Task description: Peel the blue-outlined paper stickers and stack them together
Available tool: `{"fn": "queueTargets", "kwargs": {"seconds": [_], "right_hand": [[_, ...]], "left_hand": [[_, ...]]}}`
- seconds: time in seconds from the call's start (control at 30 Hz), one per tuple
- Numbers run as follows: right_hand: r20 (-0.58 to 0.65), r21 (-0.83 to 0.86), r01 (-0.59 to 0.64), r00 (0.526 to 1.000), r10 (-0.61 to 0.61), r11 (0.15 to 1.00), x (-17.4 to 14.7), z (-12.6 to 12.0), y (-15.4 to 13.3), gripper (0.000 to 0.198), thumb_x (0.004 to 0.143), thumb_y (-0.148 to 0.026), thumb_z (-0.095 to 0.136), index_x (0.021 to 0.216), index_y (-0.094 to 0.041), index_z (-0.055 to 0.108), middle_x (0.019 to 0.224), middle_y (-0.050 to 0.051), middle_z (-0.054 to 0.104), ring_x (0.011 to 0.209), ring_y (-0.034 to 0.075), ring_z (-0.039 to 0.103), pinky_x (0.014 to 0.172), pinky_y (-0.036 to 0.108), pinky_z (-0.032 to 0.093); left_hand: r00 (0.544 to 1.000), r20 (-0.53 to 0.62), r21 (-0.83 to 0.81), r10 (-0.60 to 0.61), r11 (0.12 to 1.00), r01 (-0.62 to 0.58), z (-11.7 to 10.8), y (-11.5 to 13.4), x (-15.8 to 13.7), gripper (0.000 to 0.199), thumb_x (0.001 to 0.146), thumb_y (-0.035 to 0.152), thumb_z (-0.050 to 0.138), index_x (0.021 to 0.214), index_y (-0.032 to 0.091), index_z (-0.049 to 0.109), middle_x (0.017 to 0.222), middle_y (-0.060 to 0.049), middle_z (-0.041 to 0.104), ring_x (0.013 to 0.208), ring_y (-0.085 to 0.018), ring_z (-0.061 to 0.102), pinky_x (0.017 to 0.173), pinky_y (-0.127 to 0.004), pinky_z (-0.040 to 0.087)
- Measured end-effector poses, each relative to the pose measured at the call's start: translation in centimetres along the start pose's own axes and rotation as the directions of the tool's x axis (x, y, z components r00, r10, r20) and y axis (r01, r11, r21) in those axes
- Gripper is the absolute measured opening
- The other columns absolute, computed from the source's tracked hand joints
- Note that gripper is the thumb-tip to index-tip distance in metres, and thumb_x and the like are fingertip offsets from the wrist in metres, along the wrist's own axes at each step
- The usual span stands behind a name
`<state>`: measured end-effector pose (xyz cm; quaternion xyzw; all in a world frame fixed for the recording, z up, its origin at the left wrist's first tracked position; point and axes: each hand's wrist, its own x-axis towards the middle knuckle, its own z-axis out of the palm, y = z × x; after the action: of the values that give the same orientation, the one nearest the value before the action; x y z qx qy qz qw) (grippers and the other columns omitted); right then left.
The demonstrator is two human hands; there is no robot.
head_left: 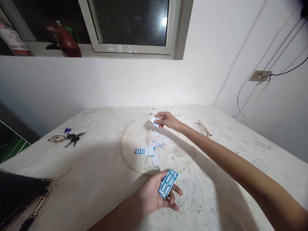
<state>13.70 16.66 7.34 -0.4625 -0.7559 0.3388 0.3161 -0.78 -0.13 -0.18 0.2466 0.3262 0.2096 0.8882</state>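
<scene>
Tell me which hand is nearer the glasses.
Right: the right hand is left of the glasses; the left hand is farther off, closer to the camera.

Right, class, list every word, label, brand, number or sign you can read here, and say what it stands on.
Nothing can be read with certainty.
Bottle at far left: label too blurred.
Cards in the left hand: blue outlined shapes, no certain word or number.
Card in the right hand: marks too small.
Loose cards on the tabletop: blue marks, unreadable.
</scene>
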Motion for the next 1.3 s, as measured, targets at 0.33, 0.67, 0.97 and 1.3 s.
{"fn": "queueTargets", "kwargs": {"seconds": [0.33,0.67,0.97,1.3], "right_hand": [[-0.062,0.510,-0.135,0.979,0.192,0.850,-17.4,4.2,-1.7,0.030,0.074,-0.037,0.064,0.066,-0.020,0.041,0.054,-0.006,0.046,0.045,0.007,0.042,0.044,0.021,0.030],[0.100,0.125,-0.208,0.976,0.196,0.970,-18.3,5.6,0.5,0.034,0.072,-0.033,0.065,0.060,-0.019,0.037,0.055,-0.006,0.040,0.052,0.009,0.036,0.048,0.022,0.027],[0.175,0.259,-0.177,0.975,0.135,0.949,-18.2,4.7,0.6,0.019,0.083,-0.031,0.055,0.099,-0.023,0.058,0.063,-0.005,0.042,0.056,0.010,0.041,0.052,0.023,0.034],[-0.022,0.270,-0.111,0.992,0.121,0.956,-18.0,2.8,0.4,0.025,0.083,-0.018,0.051,0.107,-0.027,0.054,0.074,-0.001,0.049,0.060,0.011,0.049,0.052,0.024,0.041]], "left_hand": [[0.996,-0.070,-0.127,0.047,0.990,-0.056,1.4,-0.4,0.1,0.030,0.088,0.035,0.033,0.096,0.012,0.049,0.076,-0.011,0.063,0.051,-0.015,0.055,0.066,-0.035,0.044],[0.997,-0.018,-0.062,0.070,0.996,-0.071,1.2,-0.4,0.1,0.017,0.080,0.031,0.049,0.080,0.016,0.058,0.060,0.001,0.051,0.059,-0.016,0.055,0.072,-0.037,0.045],[0.995,0.006,-0.049,0.099,0.994,-0.099,1.0,-0.5,0.0,0.019,0.070,0.017,0.049,0.087,0.017,0.056,0.064,-0.001,0.057,0.061,-0.016,0.057,0.070,-0.036,0.045],[0.994,-0.042,-0.068,0.104,0.992,-0.106,0.4,-0.9,0.3,0.015,0.074,0.017,0.045,0.084,0.010,0.053,0.076,-0.009,0.061,0.055,-0.015,0.056,0.065,-0.035,0.044]]}}
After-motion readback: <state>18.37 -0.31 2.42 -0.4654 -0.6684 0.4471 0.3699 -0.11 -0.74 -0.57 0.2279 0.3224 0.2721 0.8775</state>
